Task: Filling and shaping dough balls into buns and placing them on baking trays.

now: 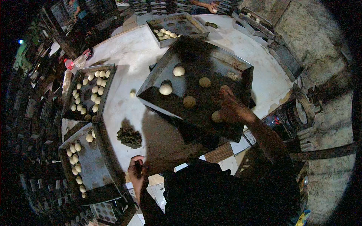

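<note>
A large dark metal tray (151, 84) lies tilted across other trays on the table in front of me. In it sit several round dough balls (165, 89), pale in the light and brownish in shadow. My right hand (232, 105) reaches over its right side, fingers bent against a dough ball (225, 89). Another dough ball (217, 116) lies beside that palm, partly covered. At the table's near edge, my left hand (137, 172) is held with curled fingers; shadow hides what may be in them. Just beyond it rests a clump of dark green leafy filling (129, 138).
Two trays of dough balls stand at the left, one farther off (110, 84) and one nearer (98, 150). Another tray (205, 35) is at the far side. Across the table, another person's hand (212, 6) holds a small pale ball. A rough wall (320, 41) borders the right.
</note>
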{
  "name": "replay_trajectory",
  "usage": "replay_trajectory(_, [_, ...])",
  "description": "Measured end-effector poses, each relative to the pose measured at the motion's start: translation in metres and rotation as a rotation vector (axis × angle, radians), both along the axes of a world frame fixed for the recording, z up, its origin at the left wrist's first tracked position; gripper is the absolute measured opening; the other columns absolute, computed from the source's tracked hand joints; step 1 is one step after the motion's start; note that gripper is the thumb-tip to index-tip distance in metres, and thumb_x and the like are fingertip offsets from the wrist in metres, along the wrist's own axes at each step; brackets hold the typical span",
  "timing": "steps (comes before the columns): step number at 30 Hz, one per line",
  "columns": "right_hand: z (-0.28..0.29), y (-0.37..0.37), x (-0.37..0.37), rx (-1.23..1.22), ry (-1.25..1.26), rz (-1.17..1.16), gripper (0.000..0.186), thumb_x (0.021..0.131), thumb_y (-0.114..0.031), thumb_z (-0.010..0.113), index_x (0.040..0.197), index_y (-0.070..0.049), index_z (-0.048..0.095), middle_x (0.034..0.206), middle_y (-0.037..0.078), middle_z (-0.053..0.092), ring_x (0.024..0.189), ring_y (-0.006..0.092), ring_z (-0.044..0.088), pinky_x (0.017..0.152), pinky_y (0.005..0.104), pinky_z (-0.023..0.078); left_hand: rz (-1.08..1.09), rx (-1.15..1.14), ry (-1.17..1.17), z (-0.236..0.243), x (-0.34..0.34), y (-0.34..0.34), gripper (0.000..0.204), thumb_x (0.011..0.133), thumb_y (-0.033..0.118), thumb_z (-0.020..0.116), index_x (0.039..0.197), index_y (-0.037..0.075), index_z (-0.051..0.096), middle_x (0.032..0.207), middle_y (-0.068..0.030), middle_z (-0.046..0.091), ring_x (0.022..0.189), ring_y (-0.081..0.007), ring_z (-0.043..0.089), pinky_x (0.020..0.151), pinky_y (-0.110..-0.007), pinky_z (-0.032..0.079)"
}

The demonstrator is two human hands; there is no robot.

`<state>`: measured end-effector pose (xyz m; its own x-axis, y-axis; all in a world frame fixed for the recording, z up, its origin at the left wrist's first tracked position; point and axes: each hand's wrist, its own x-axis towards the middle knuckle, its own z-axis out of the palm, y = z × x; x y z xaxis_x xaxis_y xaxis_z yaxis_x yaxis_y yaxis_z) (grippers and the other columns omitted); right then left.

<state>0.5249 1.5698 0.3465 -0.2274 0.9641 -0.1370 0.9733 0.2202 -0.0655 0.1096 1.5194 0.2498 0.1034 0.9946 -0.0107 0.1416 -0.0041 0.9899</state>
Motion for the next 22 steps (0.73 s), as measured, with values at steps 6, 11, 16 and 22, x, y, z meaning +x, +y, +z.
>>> replay_trajectory(6, [-0.040, 0.028, 0.043, 0.022, -0.172, 0.372, 0.030, 0.069, -0.023, 0.063, 0.090, -0.003, 0.068, 0.101, 0.019, 0.056, 0.102, 0.0388, 0.047, 0.095, 0.0484, 0.034, -0.128, 0.073, 0.172, 0.024, 0.082, -0.032, 0.025, 0.073, -0.012, 0.060, 0.084, 0.007, 0.050, 0.073, 0.0016, 0.047, 0.066, -0.0070, 0.042, 0.059, -0.021, 0.034])
replay_trajectory(11, [-0.010, 0.026, 0.043, 0.358, 0.308, 0.103, 0.017, 0.074, -0.008, 0.061, 0.088, -0.005, 0.069, 0.094, 0.015, 0.059, 0.090, 0.0310, 0.054, 0.085, 0.0414, 0.043, 0.057, -0.073, 0.194, 0.034, 0.074, -0.074, 0.016, 0.075, -0.008, 0.059, 0.083, 0.005, 0.052, 0.065, 0.0015, 0.046, 0.058, -0.0064, 0.038, 0.054, -0.021, 0.033])
replay_trajectory(16, [0.013, -0.049, -0.046, 0.098, 1.173, -0.507, 0.013, 0.082, -0.007, 0.058, 0.090, -0.003, 0.067, 0.096, 0.007, 0.059, 0.083, 0.0165, 0.054, 0.075, 0.0314, 0.044, 0.304, -0.045, 0.262, 0.037, 0.039, -0.143, 0.016, 0.077, 0.003, 0.065, 0.089, 0.005, 0.054, 0.069, -0.0050, 0.054, 0.062, -0.0136, 0.051, 0.057, -0.026, 0.043])
replay_trajectory(22, [-0.028, -0.146, -0.217, -0.401, 1.072, 0.482, 0.048, 0.078, -0.038, 0.068, 0.111, -0.004, 0.058, 0.108, 0.010, 0.054, 0.098, 0.0128, 0.049, 0.089, 0.0274, 0.033, 0.442, -0.187, 0.192, 0.040, 0.011, -0.303, 0.023, 0.083, 0.019, 0.066, 0.100, 0.006, 0.059, 0.084, -0.0106, 0.061, 0.071, -0.0230, 0.056, 0.067, -0.031, 0.046])
